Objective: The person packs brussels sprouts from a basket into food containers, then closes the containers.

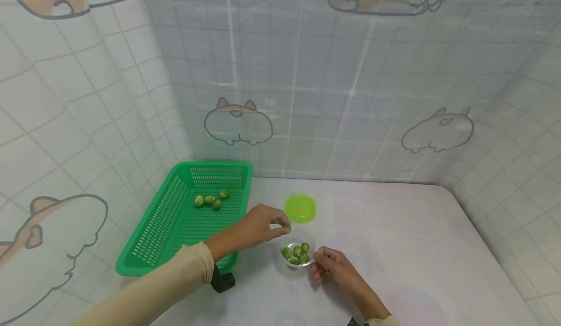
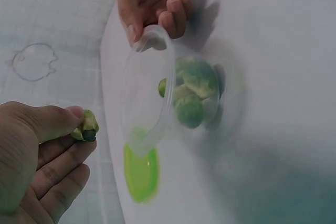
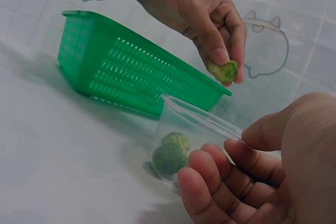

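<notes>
Between thumb and fingertips my left hand [image 1: 263, 223] pinches a small Brussels sprout [image 3: 224, 72], just above and behind a clear plastic cup [image 1: 294, 262]. Several Brussels sprouts [image 2: 193, 90] lie in the bottom of that cup, which stands on the table. My right hand [image 1: 335, 267] pinches the cup's rim at its right side, thumb and index finger on the edge, as the right wrist view [image 3: 247, 166] also shows. In the left wrist view the held sprout [image 2: 88, 125] is apart from the cup's mouth.
A green perforated basket [image 1: 151, 219] stands on the left with several sprouts [image 1: 210, 200] near its far end. Behind the cup lies a bright green lid-like round piece [image 1: 300, 208]. Patterned curtain walls [image 1: 342, 97] border the white table [image 1: 394, 238] at the back and sides.
</notes>
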The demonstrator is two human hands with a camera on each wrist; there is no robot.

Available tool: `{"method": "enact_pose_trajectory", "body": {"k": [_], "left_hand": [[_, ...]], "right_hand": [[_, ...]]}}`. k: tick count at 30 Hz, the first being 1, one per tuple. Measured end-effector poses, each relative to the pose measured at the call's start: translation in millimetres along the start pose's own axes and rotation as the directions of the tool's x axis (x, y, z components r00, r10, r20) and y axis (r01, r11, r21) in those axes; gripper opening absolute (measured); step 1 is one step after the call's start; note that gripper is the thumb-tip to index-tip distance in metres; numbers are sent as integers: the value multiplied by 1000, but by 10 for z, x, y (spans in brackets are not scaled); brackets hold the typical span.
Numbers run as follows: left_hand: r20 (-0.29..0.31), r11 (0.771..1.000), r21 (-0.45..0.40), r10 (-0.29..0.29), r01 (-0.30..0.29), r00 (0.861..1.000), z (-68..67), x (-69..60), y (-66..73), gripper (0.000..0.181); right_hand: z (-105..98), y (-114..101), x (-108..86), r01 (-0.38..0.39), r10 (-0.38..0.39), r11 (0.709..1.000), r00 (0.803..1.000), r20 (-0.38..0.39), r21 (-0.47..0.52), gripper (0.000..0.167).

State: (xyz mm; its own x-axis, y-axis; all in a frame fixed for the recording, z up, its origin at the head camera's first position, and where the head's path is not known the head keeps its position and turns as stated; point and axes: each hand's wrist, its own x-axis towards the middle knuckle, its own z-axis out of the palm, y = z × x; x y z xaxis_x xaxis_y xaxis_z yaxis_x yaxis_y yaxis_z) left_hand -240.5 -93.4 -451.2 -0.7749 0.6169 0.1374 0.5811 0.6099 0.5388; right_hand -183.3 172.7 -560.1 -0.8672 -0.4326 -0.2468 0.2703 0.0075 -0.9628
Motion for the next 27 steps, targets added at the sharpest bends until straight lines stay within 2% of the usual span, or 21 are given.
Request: {"method": "enact_pose_trajectory", "body": {"k": [13, 21, 27], "left_hand": [[95, 999, 8, 43, -44, 995, 210, 109, 21, 10], [130, 990, 132, 38, -55, 991, 346, 152, 24, 5], [142, 966, 244, 52, -86, 988, 406, 164, 79, 5]], "right_hand": [[11, -15, -13, 9, -10, 1000, 1000, 9, 10, 28], [18, -17, -22, 17, -17, 1000, 1000, -1, 0, 26], [29, -25, -21, 16, -16, 1000, 1000, 1, -8, 24]]}}
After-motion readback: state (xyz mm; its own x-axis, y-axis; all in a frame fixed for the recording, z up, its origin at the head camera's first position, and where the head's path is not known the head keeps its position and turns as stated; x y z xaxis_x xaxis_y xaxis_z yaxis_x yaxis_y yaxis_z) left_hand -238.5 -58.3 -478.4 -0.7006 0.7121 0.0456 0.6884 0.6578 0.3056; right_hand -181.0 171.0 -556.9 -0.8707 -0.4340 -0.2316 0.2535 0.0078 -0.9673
